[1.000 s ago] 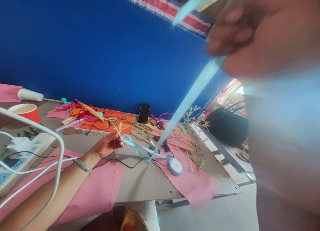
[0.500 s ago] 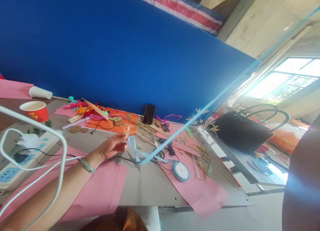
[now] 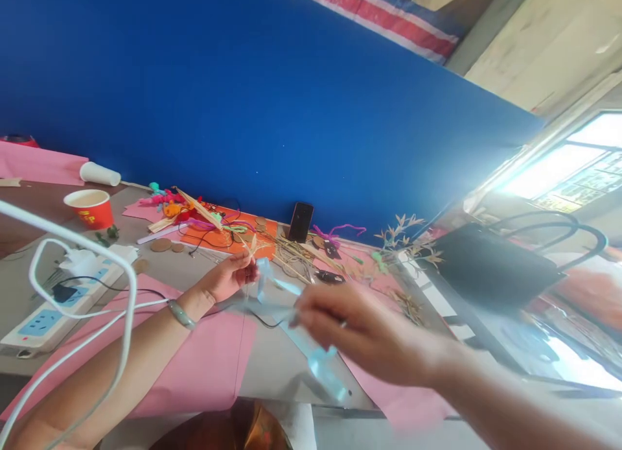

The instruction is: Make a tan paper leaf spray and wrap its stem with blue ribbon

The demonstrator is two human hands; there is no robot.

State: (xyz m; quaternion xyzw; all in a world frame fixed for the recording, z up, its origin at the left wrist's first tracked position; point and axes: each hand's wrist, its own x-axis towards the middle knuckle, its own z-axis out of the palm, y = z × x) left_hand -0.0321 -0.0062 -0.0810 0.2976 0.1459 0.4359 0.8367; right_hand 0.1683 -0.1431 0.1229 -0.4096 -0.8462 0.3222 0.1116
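My left hand (image 3: 236, 276) is closed in a pinch around a pale dried straw piece (image 3: 253, 246), whose thin tips stick up above the fingers. Light blue ribbon (image 3: 264, 275) hangs just beside those fingertips and trails toward the right. My right hand (image 3: 345, 323), smeared by motion, crosses over the table with its fingers drawn together. A blurred grey streak extends left from its fingertips, too smeared to name. More of the ribbon curls below the right hand. The ribbon spool is hidden from view.
Behind the hands lie a phone (image 3: 300, 222) leaning on the blue panel (image 3: 243, 113), orange paper, colourful pipe cleaners and straw. To the left are a power strip (image 3: 46, 320), a white cable (image 3: 131, 307) and a red paper cup (image 3: 90, 210). A black bag (image 3: 490, 262) stands right.
My right hand has come in from the right, over the spool and scissors area. The ribbon, stretched up to the right before, now hangs low. My left hand keeps its pinch.
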